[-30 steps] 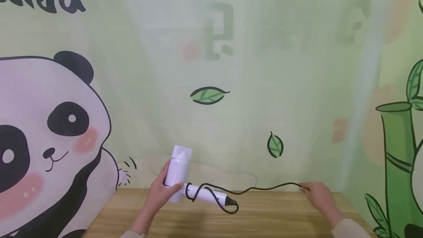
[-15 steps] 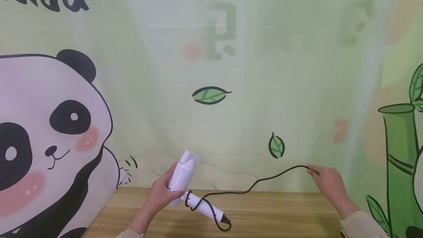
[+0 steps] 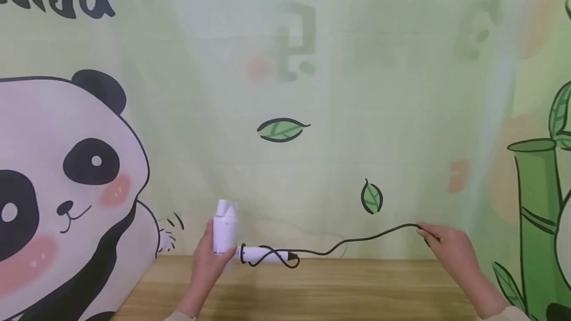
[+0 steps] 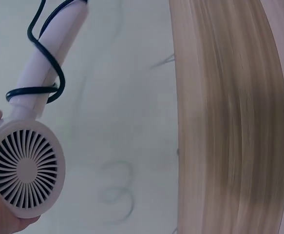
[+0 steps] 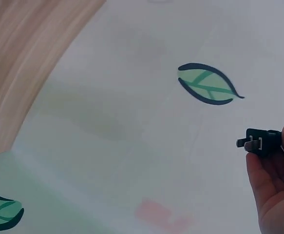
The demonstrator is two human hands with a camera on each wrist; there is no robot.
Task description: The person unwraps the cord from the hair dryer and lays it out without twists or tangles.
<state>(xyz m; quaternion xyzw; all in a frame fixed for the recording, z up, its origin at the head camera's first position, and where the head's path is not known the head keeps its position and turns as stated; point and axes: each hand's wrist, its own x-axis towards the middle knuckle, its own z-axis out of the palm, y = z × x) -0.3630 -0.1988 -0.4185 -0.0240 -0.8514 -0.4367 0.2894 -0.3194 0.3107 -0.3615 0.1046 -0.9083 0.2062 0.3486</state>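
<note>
My left hand (image 3: 209,257) grips a white hair dryer (image 3: 225,229) by its barrel, nozzle upward, above the table. Its handle (image 3: 267,253) points to the right with a black cord (image 3: 357,240) looped around it. In the left wrist view the round slatted grille (image 4: 27,169) of the dryer faces the camera. The cord runs slackly across to my right hand (image 3: 450,244), which pinches its far end. In the right wrist view a black two-pronged plug (image 5: 262,140) sits between the thumb and fingers.
A wooden table (image 3: 303,286) lies below both hands. Behind it hangs a pale green cloth backdrop (image 3: 339,152) printed with a panda (image 3: 102,232), leaves and a bamboo stem (image 3: 537,202).
The dryer tilted right with its handle dipping, then came back upright and moved left, its handle now nearly level. My right hand has risen and shifted right, lifting the cord's end.
</note>
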